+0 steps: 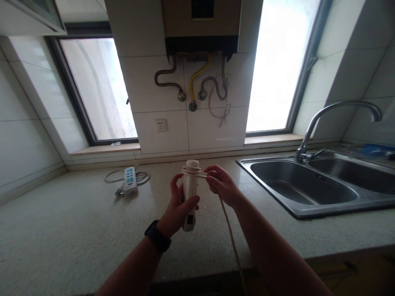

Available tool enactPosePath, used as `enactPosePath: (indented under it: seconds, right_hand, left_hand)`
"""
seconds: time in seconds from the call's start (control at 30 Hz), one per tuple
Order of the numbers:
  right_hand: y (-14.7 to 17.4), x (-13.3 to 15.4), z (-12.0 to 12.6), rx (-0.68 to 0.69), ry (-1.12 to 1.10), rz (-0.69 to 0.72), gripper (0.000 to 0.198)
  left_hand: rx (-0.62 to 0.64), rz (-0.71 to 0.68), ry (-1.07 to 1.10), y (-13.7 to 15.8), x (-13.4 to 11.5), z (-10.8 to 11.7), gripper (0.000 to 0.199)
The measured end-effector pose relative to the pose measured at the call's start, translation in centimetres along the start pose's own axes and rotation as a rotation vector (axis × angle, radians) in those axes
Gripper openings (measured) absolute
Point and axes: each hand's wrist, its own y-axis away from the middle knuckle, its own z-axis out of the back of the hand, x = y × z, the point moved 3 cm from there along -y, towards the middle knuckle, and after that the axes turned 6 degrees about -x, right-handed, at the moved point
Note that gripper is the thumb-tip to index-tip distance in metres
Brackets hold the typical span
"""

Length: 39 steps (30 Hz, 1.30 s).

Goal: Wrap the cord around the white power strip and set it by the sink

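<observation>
A second power strip (130,177) is lying on the table (77,230) to the left, well apart from both hands, with its grey cord (143,178) looping behind and beside it and its plug (118,191) resting at its near left side. To the right, a double-bowl steel sink (327,206) is taking up much of the table, and a curved faucet (339,104) is rising behind it, while something blue (378,150) is sitting near the far corner. Between these, a white power strip (190,189) is standing nearly upright in the air above the table; the left hand (175,209), wearing a dark watch (157,236) at the wrist, is wrapping its fingers around it. The right hand (222,185) is pinching the white cord (230,228), which is circling the strip's upper end and trailing down past the table's near edge. The speckled pale table is running along a tiled wall (148,98), where a brown water heater (179,20) is hanging above bent hoses (191,82) and a socket (161,125), and daylight is entering through a left window (95,86) and a right window (280,70)
</observation>
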Motion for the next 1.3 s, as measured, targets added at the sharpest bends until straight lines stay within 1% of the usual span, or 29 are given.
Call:
enactPosePath:
  seconds: [0.13, 0.23, 0.37, 0.47, 0.57, 0.63, 0.7, 0.77, 0.83, 0.93, 1.0, 1.07, 1.1, 1.13, 1.2, 1.23, 1.3]
  right_hand:
    - [0.0, 0.0, 0.2, 0.028, -0.014, 0.004, 0.039]
    - [0.1, -0.1, 0.3, 0.049, -0.033, 0.000, 0.045]
    - [0.2, -0.6, 0.1, 0.069, -0.080, -0.026, 0.053]
    - [0.4, -1.0, -0.4, 0.141, -0.129, -0.068, 0.059]
    - [0.8, -1.1, -0.9, 0.225, -0.167, -0.117, 0.057]
    - [1.0, -1.2, -1.2, 0.263, -0.173, -0.141, 0.056]
    - [1.1, -1.3, -1.4, 0.258, -0.166, -0.151, 0.056]
    - [1.1, -1.6, -1.4, 0.216, -0.152, -0.151, 0.055]
    - [1.0, -1.9, -1.4, 0.171, -0.141, -0.146, 0.052]
    - [1.0, -2.0, -1.2, 0.140, -0.138, -0.112, 0.046]
    - [1.0, -1.7, -0.9, 0.116, -0.124, -0.071, 0.043]
    - [0.9, -1.3, -0.3, 0.067, -0.080, -0.024, 0.043]
    - [0.8, -1.1, 0.0, 0.038, -0.045, -0.001, 0.043]
    - [0.6, -0.9, 0.3, 0.003, -0.005, 0.023, 0.043]
    - [0.3, -0.9, 0.6, -0.074, 0.084, 0.063, 0.043]
    - [0.1, -1.0, 0.6, -0.110, 0.125, 0.083, 0.042]
    - [-0.1, -1.2, 0.4, -0.172, 0.195, 0.121, 0.040]
  left_hand:
    - [0.165, 0.105, 0.161, 0.4, 0.1, -0.2, 0.074]
    - [0.244, 0.138, 0.242, 0.5, 0.1, -0.5, 0.075]
    - [0.289, 0.133, 0.342, 0.8, 0.1, -0.9, 0.068]
    - [0.304, 0.165, 0.416, 1.0, 0.1, -1.0, 0.062]
    - [0.356, 0.268, 0.465, 1.3, 0.3, -1.0, 0.051]
    - [0.415, 0.350, 0.495, 1.3, 0.5, -0.9, 0.050]
    - [0.462, 0.402, 0.522, 1.3, 0.6, -0.7, 0.053]
    - [0.474, 0.421, 0.539, 1.2, 0.7, -0.4, 0.056]
    - [0.485, 0.412, 0.536, 1.0, 0.7, -0.3, 0.058]
    - [0.518, 0.371, 0.463, 0.8, 0.5, -0.1, 0.060]
    - [0.498, 0.352, 0.391, 0.5, 0.4, 0.1, 0.059]
    - [0.426, 0.321, 0.280, 0.1, 0.6, 0.5, 0.055]
    - [0.376, 0.278, 0.194, -0.2, 0.7, 0.7, 0.053]
    - [0.313, 0.211, 0.090, -0.5, 0.8, 0.9, 0.051]
    - [0.160, 0.027, -0.148, -0.9, 1.1, 1.2, 0.052]
    - [0.093, -0.065, -0.274, -1.0, 1.2, 1.2, 0.056]
    - [-0.018, -0.226, -0.536, -1.1, 1.5, 0.9, 0.072]
